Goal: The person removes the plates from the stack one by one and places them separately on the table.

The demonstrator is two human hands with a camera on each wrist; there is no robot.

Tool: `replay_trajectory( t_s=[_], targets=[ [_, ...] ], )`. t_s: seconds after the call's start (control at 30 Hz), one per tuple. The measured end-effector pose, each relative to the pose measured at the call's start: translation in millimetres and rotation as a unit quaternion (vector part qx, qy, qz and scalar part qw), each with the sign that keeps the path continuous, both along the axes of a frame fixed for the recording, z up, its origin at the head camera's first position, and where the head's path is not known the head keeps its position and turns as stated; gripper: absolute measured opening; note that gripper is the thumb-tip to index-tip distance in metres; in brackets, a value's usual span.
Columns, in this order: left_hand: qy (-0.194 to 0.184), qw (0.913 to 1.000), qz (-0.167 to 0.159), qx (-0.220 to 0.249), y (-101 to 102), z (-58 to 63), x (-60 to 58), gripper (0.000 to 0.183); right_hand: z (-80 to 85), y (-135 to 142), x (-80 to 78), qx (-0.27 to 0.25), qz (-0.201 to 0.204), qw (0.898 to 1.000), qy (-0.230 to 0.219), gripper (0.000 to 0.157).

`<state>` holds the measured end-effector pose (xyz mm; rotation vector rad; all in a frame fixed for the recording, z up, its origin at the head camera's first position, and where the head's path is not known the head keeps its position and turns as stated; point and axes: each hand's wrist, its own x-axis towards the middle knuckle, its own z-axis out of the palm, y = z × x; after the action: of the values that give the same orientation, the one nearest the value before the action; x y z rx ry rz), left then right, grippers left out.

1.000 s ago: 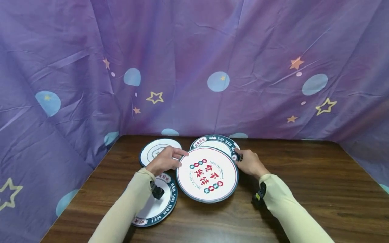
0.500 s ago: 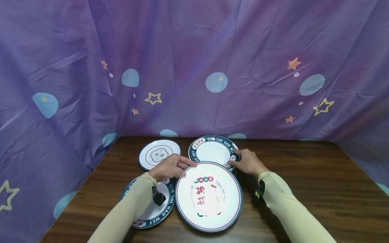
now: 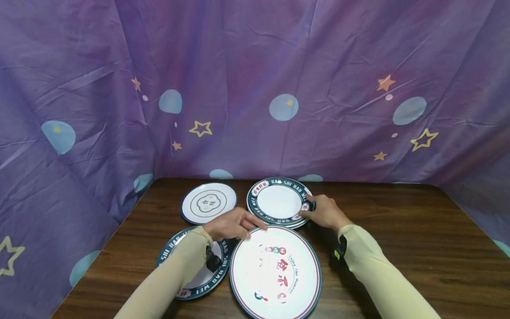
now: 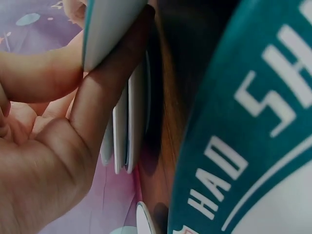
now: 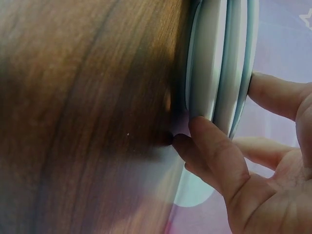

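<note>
My left hand (image 3: 232,223) pinches the far rim of a white plate (image 3: 275,277) with red writing and a blue edge. In the left wrist view, that plate's rim (image 4: 108,36) sits between thumb and finger, apart from the table. Behind it, my right hand (image 3: 326,213) holds the right edge of a stack of plates (image 3: 279,201); the top one has a dark green lettered rim. The right wrist view shows the stacked edges (image 5: 219,63) with the thumb on the upper face and fingers (image 5: 214,146) at the lower side.
A green-rimmed lettered plate (image 3: 204,287) lies at the near left, partly hidden by the left forearm. A smaller white plate (image 3: 195,204) with a line emblem lies behind it. A purple curtain (image 3: 239,88) backs the wooden table (image 3: 398,252).
My left hand has drawn the red-lettered plate toward me, off the front of the stack, uncovering more of the stack. My right hand has stayed almost in place at the stack's edge.
</note>
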<state>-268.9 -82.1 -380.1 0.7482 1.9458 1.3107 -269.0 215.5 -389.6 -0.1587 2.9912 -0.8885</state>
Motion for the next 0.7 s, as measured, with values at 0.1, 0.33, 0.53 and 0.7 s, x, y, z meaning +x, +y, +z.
replay_trajectory(
  t_s=[0.1, 0.33, 0.53, 0.7],
  targets=[
    [-0.006, 1.0, -0.006, -0.002, 1.9, -0.5, -0.6, 0.048, -0.8, 0.5, -0.6, -0.001, -0.002, 1.0, -0.002, 0.072],
    [0.009, 0.9996, -0.008, -0.027, 10.3, -0.4, -1.5, 0.045, -0.9, 1.7, -1.2, -0.004, -0.002, 1.0, -0.002, 0.073],
    [0.046, 0.9963, -0.022, -0.069, 14.7, -0.9, -4.0, 0.044, -1.2, 0.7, 0.1, -0.002, -0.002, 1.0, -0.001, 0.072],
    [0.065, 0.9935, -0.044, -0.083, 15.7, -0.3, -5.4, 0.044, -2.9, 0.4, -0.2, -0.005, -0.005, 1.0, -0.002, 0.072]
  ],
)
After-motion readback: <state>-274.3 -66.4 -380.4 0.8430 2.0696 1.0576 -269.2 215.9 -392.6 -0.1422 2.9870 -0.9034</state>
